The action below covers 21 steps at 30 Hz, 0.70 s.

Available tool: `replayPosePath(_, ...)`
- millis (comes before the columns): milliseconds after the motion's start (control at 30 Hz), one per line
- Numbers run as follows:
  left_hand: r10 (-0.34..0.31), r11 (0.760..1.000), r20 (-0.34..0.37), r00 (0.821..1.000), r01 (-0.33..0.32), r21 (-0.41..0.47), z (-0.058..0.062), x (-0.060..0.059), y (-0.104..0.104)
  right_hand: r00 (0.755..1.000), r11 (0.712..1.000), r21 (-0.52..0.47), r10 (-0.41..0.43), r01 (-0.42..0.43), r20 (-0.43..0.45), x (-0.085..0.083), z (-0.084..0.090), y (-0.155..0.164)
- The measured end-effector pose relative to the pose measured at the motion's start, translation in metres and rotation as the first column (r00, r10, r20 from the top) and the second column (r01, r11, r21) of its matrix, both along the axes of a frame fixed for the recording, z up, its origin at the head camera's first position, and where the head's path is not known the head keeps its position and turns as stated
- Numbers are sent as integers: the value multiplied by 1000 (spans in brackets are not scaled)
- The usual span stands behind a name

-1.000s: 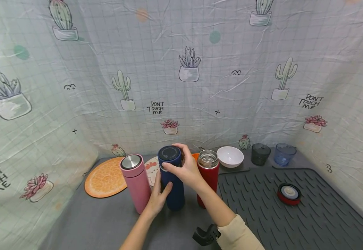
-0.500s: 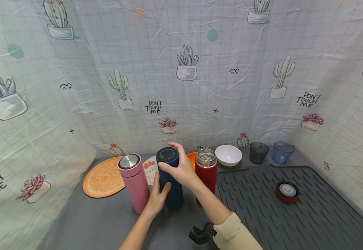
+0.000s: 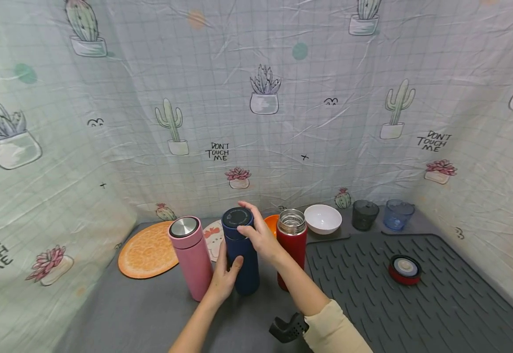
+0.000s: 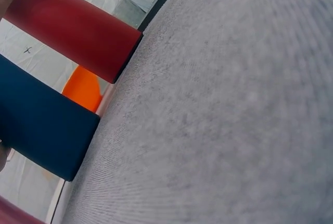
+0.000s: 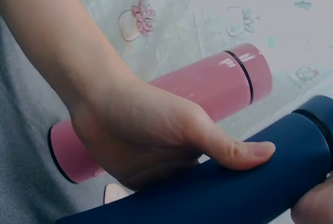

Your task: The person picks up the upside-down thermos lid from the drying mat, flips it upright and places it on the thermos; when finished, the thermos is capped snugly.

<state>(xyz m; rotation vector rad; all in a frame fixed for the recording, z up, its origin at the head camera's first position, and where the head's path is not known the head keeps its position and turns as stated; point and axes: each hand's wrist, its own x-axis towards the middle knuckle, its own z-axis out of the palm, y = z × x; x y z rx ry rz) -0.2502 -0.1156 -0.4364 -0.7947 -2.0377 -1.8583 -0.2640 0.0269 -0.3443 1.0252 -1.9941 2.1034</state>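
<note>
A dark blue thermos [image 3: 247, 272] stands upright on the grey table in the head view. My left hand [image 3: 224, 279] grips its body from the left, thumb across the front. At its top my right hand [image 3: 263, 238] holds the blue lid [image 3: 238, 217], thumb in front and fingers behind. The lid sits on the thermos, with a thin line below it. Close by on the left stands a pink thermos [image 3: 192, 260] with a steel-topped lid. To the right is a red thermos [image 3: 293, 245], its steel mouth uncovered. The right wrist view shows the left hand [image 5: 151, 130] round the blue body.
A red lid [image 3: 404, 272] lies upside down on the dark ribbed mat [image 3: 371, 304]. Behind stand a white bowl [image 3: 322, 219], a grey cup [image 3: 365, 215] and a blue cup [image 3: 397, 215]. An orange round mat [image 3: 148, 250] lies left. An orange item [image 3: 272, 223] is partly hidden.
My right thumb has moved rightward across the front of the blue lid. The left hand keeps its grip, and the blue thermos stays in place.
</note>
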Motion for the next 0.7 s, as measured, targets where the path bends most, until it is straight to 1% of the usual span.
replayPosePath(67,0,1000,8,1000,0,6,0,0,0,999,999,-27,38,-38,-1,0,-1,2)
replayPosePath(100,0,1000,11,1000,0,3,0,-1,0,999,998,-36,43,-43,3,-1,-2,2)
replayPosePath(200,-4,1000,13,1000,4,-9,1,-1,0,999,999,-29,30,-29,13,-1,-2,2)
replayPosePath(267,-7,1000,13,1000,8,-14,1,-1,0,999,999,-21,35,-35,29,-1,-2,2)
replayPosePath(367,-10,1000,15,1000,10,-9,2,0,0,996,997,-18,73,-73,46,-1,-1,3)
replayPosePath(467,-9,1000,-5,1000,9,-1,0,0,0,992,992,-62,112,-109,57,-1,-1,5)
replayPosePath(567,-12,1000,-24,1000,12,-3,-1,-1,0,994,994,-73,85,-80,70,-2,-2,4)
replayPosePath(700,-12,1000,-12,1000,12,-2,-1,-1,0,993,997,-35,74,-71,88,-3,-2,4)
